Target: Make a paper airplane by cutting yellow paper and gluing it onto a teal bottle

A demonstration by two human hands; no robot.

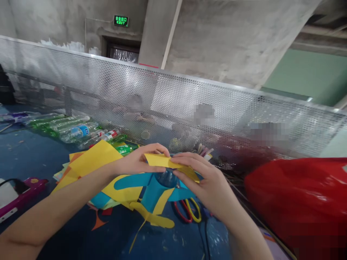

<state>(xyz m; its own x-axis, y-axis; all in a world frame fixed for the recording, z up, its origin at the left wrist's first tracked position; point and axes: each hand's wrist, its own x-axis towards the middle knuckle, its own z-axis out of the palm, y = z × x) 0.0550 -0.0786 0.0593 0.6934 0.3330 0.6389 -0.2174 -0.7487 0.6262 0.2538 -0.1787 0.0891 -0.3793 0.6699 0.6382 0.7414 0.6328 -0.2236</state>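
Observation:
Between both hands a strip of yellow paper (158,161) is held level over the top of a clear plastic bottle (166,178). My left hand (138,159) pinches its left part between fingers and thumb. On the other end, my right hand (199,171) has its fingers closed round the paper. Blue paper (153,195) wraps the bottle, with long blue flaps (132,181) sticking out to the sides. Yellow paper pieces (162,221) sit at its base. Whether the strip touches the bottle's top is hard to see.
Yellow and coloured sheets (94,160) are piled at left. Scissors (187,211) with red and yellow handles lie right of the bottle. Plastic bottles (78,131) line the perforated metal screen (173,97). A red bag (295,195) bulges at right; a purple object (27,195) lies left.

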